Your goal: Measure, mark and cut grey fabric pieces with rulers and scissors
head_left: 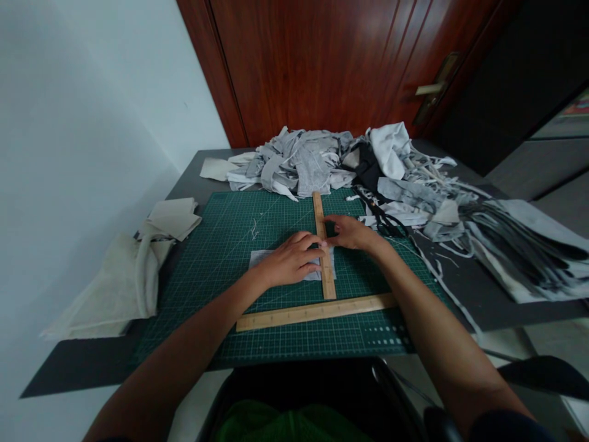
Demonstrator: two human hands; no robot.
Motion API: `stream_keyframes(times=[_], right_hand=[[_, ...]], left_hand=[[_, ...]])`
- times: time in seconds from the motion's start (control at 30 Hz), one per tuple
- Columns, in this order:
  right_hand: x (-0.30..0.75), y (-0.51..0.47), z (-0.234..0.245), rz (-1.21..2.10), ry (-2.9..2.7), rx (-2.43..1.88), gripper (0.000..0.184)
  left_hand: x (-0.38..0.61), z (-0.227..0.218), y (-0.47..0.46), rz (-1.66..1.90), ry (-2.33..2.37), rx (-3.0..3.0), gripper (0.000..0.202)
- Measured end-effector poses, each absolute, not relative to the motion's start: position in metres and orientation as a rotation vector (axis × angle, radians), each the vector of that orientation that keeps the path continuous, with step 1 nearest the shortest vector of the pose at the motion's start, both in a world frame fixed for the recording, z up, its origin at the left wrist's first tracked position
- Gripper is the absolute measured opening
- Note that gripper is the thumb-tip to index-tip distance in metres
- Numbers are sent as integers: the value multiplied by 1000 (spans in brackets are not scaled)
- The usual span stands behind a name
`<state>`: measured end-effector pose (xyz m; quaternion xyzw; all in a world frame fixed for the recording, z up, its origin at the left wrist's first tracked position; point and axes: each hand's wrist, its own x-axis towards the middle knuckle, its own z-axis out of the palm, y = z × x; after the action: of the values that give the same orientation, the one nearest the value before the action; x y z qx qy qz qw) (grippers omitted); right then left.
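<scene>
At our far left, cream cloth lies loosely folded on the dark table, with a smaller folded cream piece just behind it; next comes the green cutting mat, loose threads on it; here we find a small grey cloth lying on the mat, partly under our left hand; that hand is palm down, fingers extended and slightly spread, fingertips reaching the short wooden ruler, which crosses the cloth's right part; a longer ruler lies crosswise nearer us; behind the mat we note a heap of scraps; our right hand meets the short ruler's right edge, thumb and forefinger parted; we cannot tell whether it grips; further right we see black-handled scissors, then layered grey fabric.
</scene>
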<state>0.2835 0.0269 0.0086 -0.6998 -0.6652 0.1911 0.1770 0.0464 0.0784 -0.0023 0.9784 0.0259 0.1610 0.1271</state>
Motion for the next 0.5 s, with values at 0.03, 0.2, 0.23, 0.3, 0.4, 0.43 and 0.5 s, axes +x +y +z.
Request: stream_keyframes(times=[0.03, 0.2, 0.23, 0.3, 0.4, 0.43, 0.5], right_hand=[[285, 27, 9, 545, -1887, -1971, 64], [288, 30, 8, 459, -1865, -1958, 39], [287, 31, 8, 431, -1854, -1965, 37], [284, 32, 7, 392, -1842, -1980, 36], [282, 33, 6, 378, -1844, -1996, 37], [282, 33, 6, 377, -1844, -2000, 37], [282, 33, 6, 376, -1842, -2008, 39]], left_hand=[[47, -2, 79, 460, 71, 2840, 23], [48, -3, 81, 418, 61, 2804, 21], [48, -3, 82, 398, 71, 2800, 22], [47, -3, 82, 358, 87, 2788, 24], [47, -4, 83, 339, 89, 2779, 24], [47, -4, 83, 338, 92, 2776, 25], [47, -4, 83, 339, 97, 2767, 25]])
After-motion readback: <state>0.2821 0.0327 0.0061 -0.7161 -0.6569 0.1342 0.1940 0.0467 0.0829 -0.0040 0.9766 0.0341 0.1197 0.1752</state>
